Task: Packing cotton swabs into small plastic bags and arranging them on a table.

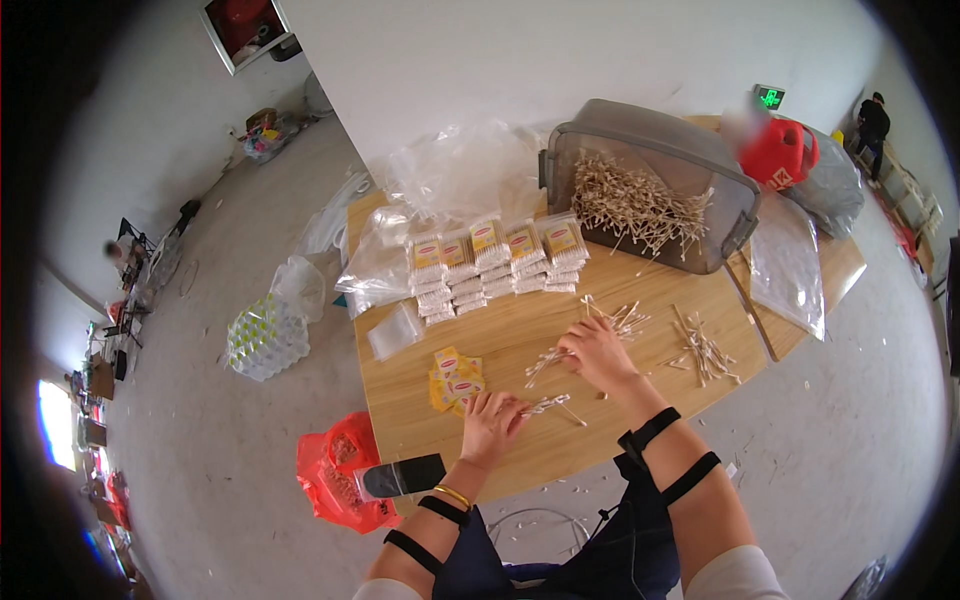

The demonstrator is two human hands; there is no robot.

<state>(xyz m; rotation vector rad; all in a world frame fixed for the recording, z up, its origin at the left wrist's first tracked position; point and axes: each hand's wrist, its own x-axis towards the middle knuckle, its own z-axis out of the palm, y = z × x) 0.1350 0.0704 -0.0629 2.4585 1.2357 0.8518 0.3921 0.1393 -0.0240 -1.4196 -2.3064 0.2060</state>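
Observation:
My left hand [490, 425] is closed round a small bunch of cotton swabs [545, 405], whose tips stick out to the right. Beside it, a lone swab [573, 413] lies slanted on the wood. My right hand [598, 355] is pinched down on more cotton swabs [543, 368]; its fingertips are partly hidden, and I cannot tell how many it grips. Loose swabs [628, 320] spread just beyond that hand. Farther right lies another loose heap of swabs [705, 352]. Yellow printed cards [457, 382] are piled just beyond my left hand.
Stacked bags of swabs [497, 262] stand at the back of the table [520, 460]. A grey tub [655, 120] on its side spills swabs. Small clear bags [396, 330], a black phone-like slab [405, 476], a red bag [345, 470] and a red jug [780, 155] are around.

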